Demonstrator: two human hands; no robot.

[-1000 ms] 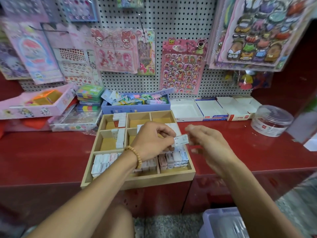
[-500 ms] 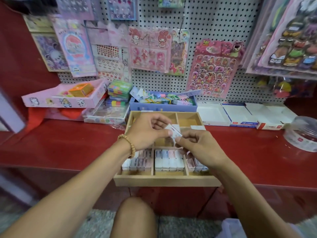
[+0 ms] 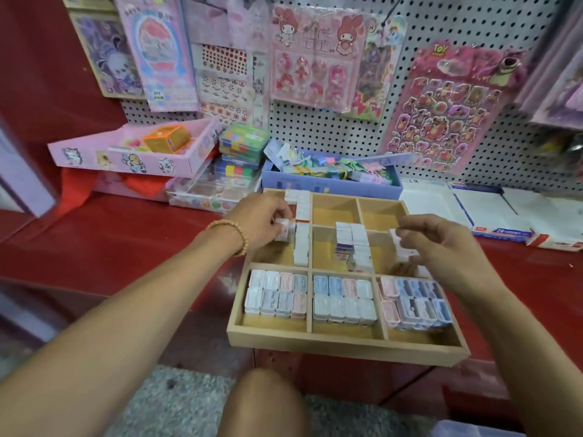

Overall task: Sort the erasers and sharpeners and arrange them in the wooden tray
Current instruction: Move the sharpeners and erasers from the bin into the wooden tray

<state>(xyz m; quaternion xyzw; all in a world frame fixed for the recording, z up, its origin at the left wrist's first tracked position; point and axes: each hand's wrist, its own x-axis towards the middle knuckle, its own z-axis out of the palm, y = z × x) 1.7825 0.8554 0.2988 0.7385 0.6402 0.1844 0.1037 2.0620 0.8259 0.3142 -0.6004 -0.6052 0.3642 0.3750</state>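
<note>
Red table up against a white pegboard, and the wooden tray is sitting at the front edge, even hanging over it a bit. Left hand is pinching a small white eraser and bringing it down by the white stack in the middle-left compartment, probably so it's lining up with the others. Right hand is hovering over the middle-right compartment with fingers curled around another white piece; it's blurry, so I can't say exactly what it is. Pastel sharpeners are filling the three front compartments in neat rows, looks like each type is getting its own section. The two back-right compartments are sitting bare. Behind the tray a blue box is holding loose bits, and a pink box is sitting toward the left. Sticker sheet hanging on the board is reading "TOY"; the rest is too blurry.
</note>
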